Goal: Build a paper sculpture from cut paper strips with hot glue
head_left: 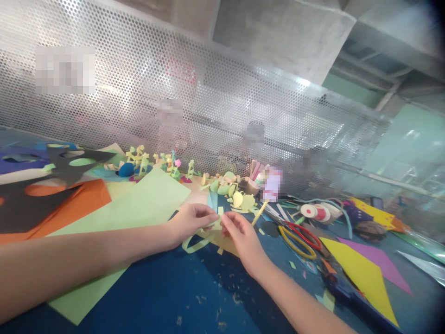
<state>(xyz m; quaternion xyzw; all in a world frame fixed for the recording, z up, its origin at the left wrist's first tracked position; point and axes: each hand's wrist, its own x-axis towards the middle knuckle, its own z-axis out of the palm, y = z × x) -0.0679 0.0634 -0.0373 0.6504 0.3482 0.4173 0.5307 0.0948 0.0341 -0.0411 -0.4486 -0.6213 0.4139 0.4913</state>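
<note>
My left hand [191, 221] reaches in from the left, thumb and fingers pinched together on a narrow pale green paper strip [196, 247]. The strip curls in a loop below that hand, just over the blue table. Close by, almost fingertip to fingertip, my right hand [241, 236] is also pinched and seems to grip the strip's other end; the fingers partly hide it. Under my left forearm lies a large light green paper sheet [139, 208]. Small yellow-green paper pieces [238, 199] lie just beyond my hands.
Scissors with yellow [297, 243] and red handles lie to the right, near a yellow paper sheet [358, 273] and a white-and-red spool [315, 212]. Black cut-out paper [45, 204] covers orange paper on the left. Small paper figures [142, 162] stand before a perforated metal screen [139, 83].
</note>
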